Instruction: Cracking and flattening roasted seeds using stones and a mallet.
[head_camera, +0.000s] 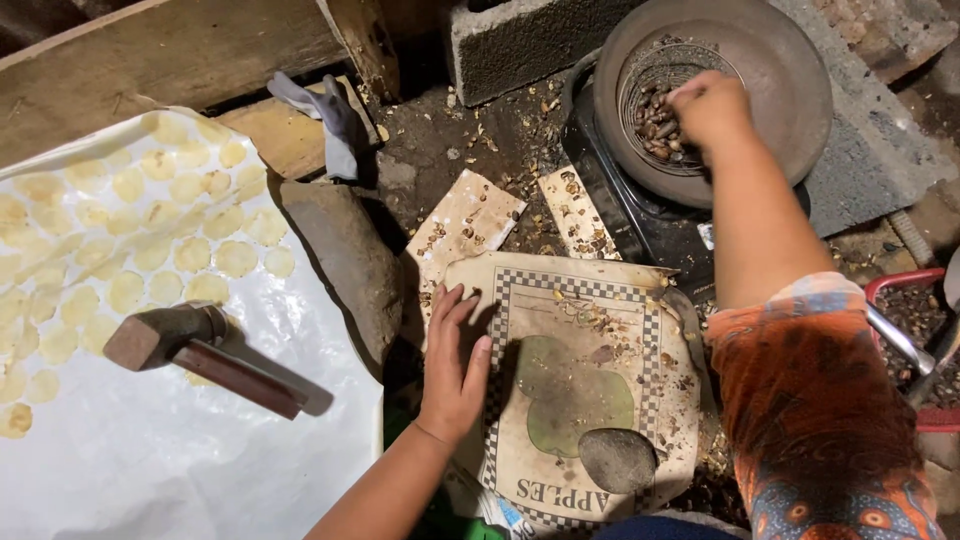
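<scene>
A white sheet (200, 440) already carries many flattened pale discs (150, 250), with a hammer (195, 355) lying on it. The checked cloth (590, 400) holds only a small stone (617, 460) and husk bits. Nuts (655, 125) remain in the pan (770, 90), so more seems left. Right hand (712, 105) dips in, fingers bunched over nuts. Left hand (455, 360) lies flat, open, on the cloth.

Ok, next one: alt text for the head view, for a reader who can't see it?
Seen from above, the right hand reaches into a wire basket of brown nuts inside a dark round pan, while the left hand rests flat on a checkered-border cloth bearing a smooth grey stone. At left, a hammer lies on a white sheet covered with pale flattened discs.
</scene>
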